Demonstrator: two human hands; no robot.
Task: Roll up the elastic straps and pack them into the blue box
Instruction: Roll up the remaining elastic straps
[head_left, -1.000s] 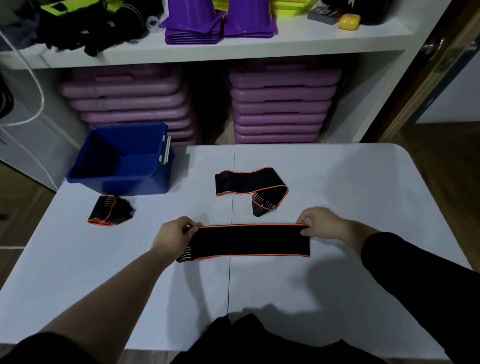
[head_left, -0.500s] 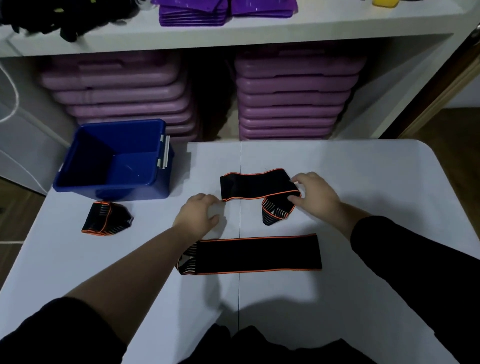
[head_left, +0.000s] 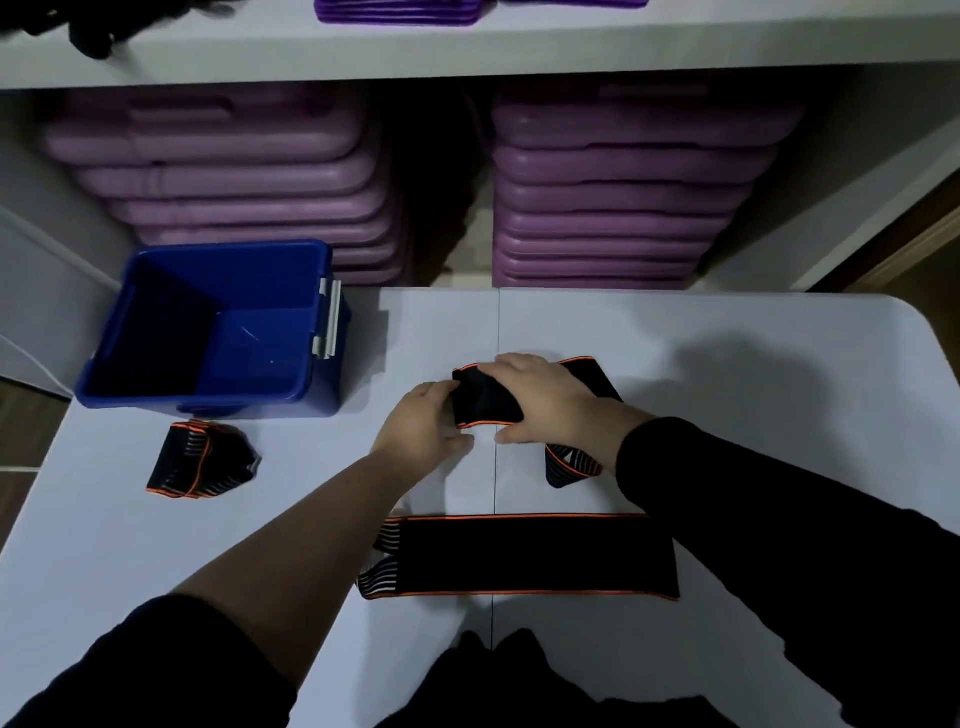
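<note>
Near strap: a long flat black elastic strap with orange edging (head_left: 524, 557) lies stretched out on the white counter (head_left: 779, 415) at the near edge, its striped left end fanned open; nobody holds it.
Hands: the left hand (head_left: 421, 428) pinches the left end of a second black, orange-trimmed elastic strap (head_left: 485, 402) between thumb and fingers; the right hand (head_left: 540, 397) lies curled over the top of that strap, pressing it down.
Folded bundle: a black and orange striped strap bundle (head_left: 200, 460) sits at the left, just in front of the box, outside it.
Blue box: the open blue plastic box (head_left: 208, 332) stands at the far left of the counter; nothing visible inside.
Risk: the stretchy strap could spring loose, I'd judge, if the roll starts slack or the right hand lifts early; its tail, trailing under the right wrist, could snag or twist.
Hidden: the right arm covers much of the held strap, so whether any turn is rolled yet is unclear; the box's near inner wall is out of sight.
Far: stacked purple plastic boards (head_left: 623, 197) fill the shelf behind.
</note>
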